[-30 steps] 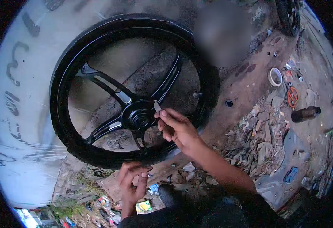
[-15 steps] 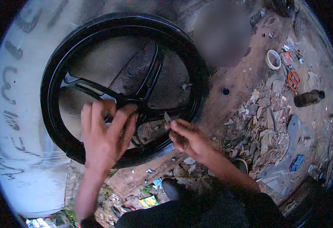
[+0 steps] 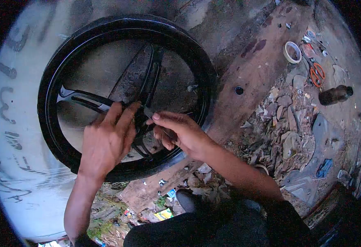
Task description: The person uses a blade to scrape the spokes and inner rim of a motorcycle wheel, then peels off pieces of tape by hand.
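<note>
A black three-spoked wheel rim (image 3: pixel 125 22) leans against a pale surface in front of me. My left hand (image 3: pixel 106 142) lies over its hub area, back of the hand toward me, fingers stretched forward and slightly bent, fingertips at the hub. Part of the hub and the lower spokes is hidden beneath it. My right hand (image 3: pixel 184 131) pinches a small flat metal blade (image 3: pixel 148 113) between thumb and fingers. The blade's tip is close to the hub, just right of my left fingertips; whether it touches cannot be made out.
On the right lie a tape roll (image 3: pixel 292 52), orange-handled scissors (image 3: pixel 317 74) and a dark bottle (image 3: pixel 336 95). A small round dark cap (image 3: pixel 239 90) is on the brown ground. Scraps and debris (image 3: pixel 287 123) cover the floor. Handwritten marks show on the pale surface (image 3: pixel 28 197).
My right hand has moved left and up, bringing the blade to the hub. My left fingers have drawn closer together. The view has shifted slightly, and a blurred round patch at the top is gone.
</note>
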{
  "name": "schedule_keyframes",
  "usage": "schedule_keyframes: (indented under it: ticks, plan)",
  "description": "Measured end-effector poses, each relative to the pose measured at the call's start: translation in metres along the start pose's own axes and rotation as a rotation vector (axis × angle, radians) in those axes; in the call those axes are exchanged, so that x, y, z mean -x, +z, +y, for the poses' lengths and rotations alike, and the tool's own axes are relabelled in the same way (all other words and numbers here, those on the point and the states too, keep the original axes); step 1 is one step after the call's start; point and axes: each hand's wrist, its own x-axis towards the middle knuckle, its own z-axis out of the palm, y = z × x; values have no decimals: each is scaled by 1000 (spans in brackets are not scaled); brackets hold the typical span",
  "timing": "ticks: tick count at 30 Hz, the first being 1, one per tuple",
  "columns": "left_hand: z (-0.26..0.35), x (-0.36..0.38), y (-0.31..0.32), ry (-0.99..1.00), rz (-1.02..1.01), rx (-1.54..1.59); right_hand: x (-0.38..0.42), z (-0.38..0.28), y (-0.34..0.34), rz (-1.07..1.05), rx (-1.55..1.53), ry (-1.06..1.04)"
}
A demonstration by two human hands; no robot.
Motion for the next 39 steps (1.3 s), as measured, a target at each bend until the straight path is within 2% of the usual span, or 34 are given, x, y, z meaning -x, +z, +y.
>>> schedule_keyframes:
  ticks: [11, 17, 22, 39]
  plan:
    - [-3, 2, 11, -23, -51, 75, -9, -1, -1, -21, -111, 66]
    - [-1, 0, 11, -28, -113, -3, -9, -2, -1, -13, -115, 93]
    - [-1, -3, 12, -12, -60, -1, -9, -3, 1, 13, -123, 120]
    - [2, -3, 11, -15, -112, -51, -8, 5, 2, -14, -163, 24]
